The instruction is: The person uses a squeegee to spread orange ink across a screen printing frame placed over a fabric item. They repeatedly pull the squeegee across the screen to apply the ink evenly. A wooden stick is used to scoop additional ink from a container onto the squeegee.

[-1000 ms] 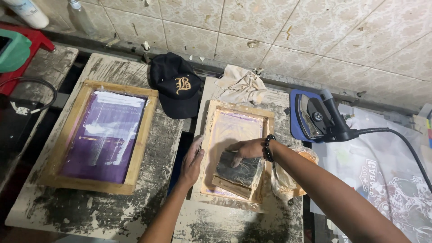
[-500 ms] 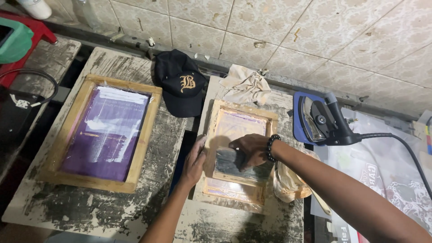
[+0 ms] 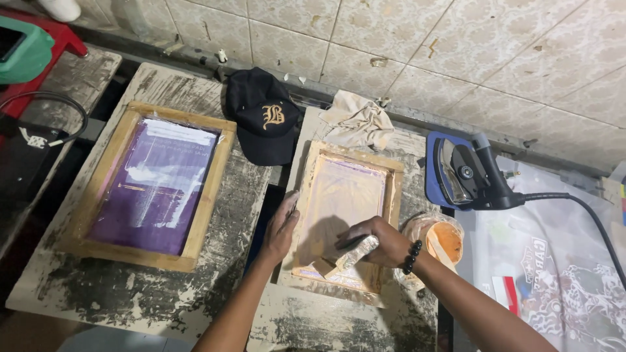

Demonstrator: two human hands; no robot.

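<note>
Your left hand point(image 3: 282, 225) is lying flat along the left rail of the small wooden screen frame point(image 3: 345, 218), fingers spread and pressing on the wood, holding nothing. Your right hand point(image 3: 381, 242) is closing around a squeegee point(image 3: 352, 254), its pale, ink-smeared blade resting on the mesh near the frame's lower edge; a dark bead bracelet point(image 3: 412, 256) is sitting on that wrist. The frame is lying on a paint-crusted wooden board point(image 3: 326, 319), its mesh showing a pinkish wash. Just right of the frame, an orange ink tub point(image 3: 445, 240) in clear plastic wrap is sitting close to your right wrist. Further right, a clothes iron point(image 3: 466, 173) is standing on a blue pad, cord trailing off right. Above the frame, a crumpled rag point(image 3: 357, 118) is lying against the tiled wall. A black cap point(image 3: 262, 124) is resting between the two boards. To the left, well apart, a larger frame with purple mesh point(image 3: 153, 186) is lying flat.
</note>
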